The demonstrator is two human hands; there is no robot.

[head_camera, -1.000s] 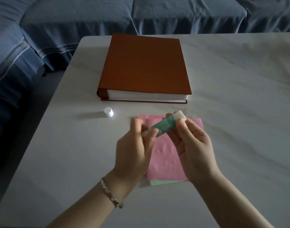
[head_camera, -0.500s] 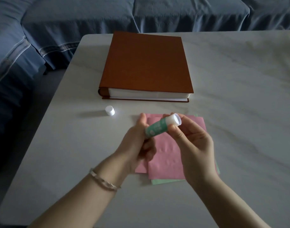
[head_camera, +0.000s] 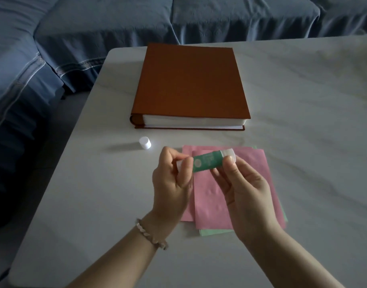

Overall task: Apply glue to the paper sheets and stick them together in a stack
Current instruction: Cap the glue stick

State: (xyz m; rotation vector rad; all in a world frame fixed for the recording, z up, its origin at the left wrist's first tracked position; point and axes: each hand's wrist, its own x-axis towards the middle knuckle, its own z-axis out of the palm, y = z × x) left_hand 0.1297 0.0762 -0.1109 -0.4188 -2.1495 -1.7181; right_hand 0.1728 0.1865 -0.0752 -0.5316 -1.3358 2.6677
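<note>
Holding the glue stick (head_camera: 207, 163) over the paper sheets (head_camera: 254, 163), we pinch its base with our left hand (head_camera: 172, 183) and grasp its top with our right hand (head_camera: 247, 194). From the sheets, its cap (head_camera: 145, 142) stands at ten o'clock and the brown album (head_camera: 190, 84) lies at twelve.

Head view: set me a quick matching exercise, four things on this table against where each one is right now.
1 glue stick
2 white cap
3 brown album
4 green sheet

A closed, at the far side of the table
B under the pink sheets, edges showing
C pinched between left hand and right hand
D alone on the table, left of the sheets

Pairs: 1-C, 2-D, 3-A, 4-B
</note>
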